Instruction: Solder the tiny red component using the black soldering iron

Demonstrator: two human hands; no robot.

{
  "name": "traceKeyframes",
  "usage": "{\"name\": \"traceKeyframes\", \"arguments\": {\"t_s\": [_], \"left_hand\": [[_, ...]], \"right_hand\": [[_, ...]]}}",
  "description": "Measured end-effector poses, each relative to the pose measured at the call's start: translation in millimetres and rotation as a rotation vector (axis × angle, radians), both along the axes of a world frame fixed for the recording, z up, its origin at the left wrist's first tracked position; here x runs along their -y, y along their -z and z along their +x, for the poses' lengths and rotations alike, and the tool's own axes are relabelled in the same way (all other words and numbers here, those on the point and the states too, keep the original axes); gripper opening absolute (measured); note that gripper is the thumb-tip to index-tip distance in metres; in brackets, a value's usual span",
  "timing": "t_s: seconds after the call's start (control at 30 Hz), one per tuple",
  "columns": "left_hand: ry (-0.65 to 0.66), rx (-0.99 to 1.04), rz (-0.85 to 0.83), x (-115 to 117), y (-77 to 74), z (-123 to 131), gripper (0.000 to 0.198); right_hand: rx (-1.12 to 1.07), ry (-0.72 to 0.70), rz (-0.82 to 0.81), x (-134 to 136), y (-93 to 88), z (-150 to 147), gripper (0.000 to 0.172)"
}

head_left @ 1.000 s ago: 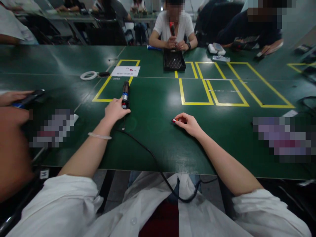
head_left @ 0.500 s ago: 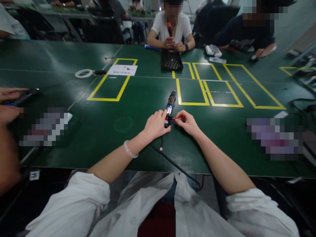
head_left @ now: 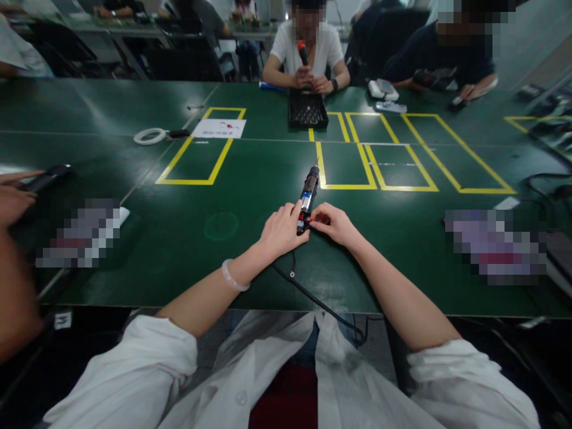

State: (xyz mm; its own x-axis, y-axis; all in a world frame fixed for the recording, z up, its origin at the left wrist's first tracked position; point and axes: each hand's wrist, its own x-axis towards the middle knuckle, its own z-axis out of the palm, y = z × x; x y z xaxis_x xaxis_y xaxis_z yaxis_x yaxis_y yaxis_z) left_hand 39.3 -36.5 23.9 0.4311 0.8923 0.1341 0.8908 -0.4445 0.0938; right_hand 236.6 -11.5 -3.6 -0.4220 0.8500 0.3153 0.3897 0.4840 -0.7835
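Note:
A slim dark tool point(head_left: 308, 196) with a silver and blue middle lies tilted on the green table, its thin tip pointing away from me. My left hand point(head_left: 281, 231) is closed round its near end from the left side. On the right, my right hand point(head_left: 334, 223) pinches a small red part point(head_left: 311, 220) against the side of that near end. A black cable point(head_left: 313, 297) runs from under my left hand over the table's front edge, and a short lead with a ring terminal point(head_left: 292, 274) lies beside it.
Yellow tape rectangles mark the green table point(head_left: 179, 238). A white paper point(head_left: 218, 128), a coiled white cable point(head_left: 149, 136) and a black tray point(head_left: 308, 113) lie farther back. People sit across the table and at the left, and blurred-out items lie on both sides.
My right hand has moved slightly left, closer against the tool, with the red part between its fingers. My left hand keeps its hold. The view has shifted a little.

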Motion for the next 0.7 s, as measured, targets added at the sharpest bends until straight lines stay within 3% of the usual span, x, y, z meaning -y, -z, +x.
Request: {"name": "traceKeyframes", "arguments": {"t_s": [0.27, 0.5, 0.7], "left_hand": [[0.007, 0.042, -0.013, 0, 3.9, -1, 0.072], [-0.008, 0.043, -0.013, 1, 0.8, 0, 0.071], [-0.078, 0.02, -0.001, -1, -1.4, 6, 0.067]], "right_hand": [[0.022, 0.026, 0.012, 2, -3.0, -2, 0.008], [0.018, 0.133, -0.001, 10, -11.8, -5, 0.014], [-0.027, 0.226, -0.048, 13, -8.4, -10, 0.016]]}}
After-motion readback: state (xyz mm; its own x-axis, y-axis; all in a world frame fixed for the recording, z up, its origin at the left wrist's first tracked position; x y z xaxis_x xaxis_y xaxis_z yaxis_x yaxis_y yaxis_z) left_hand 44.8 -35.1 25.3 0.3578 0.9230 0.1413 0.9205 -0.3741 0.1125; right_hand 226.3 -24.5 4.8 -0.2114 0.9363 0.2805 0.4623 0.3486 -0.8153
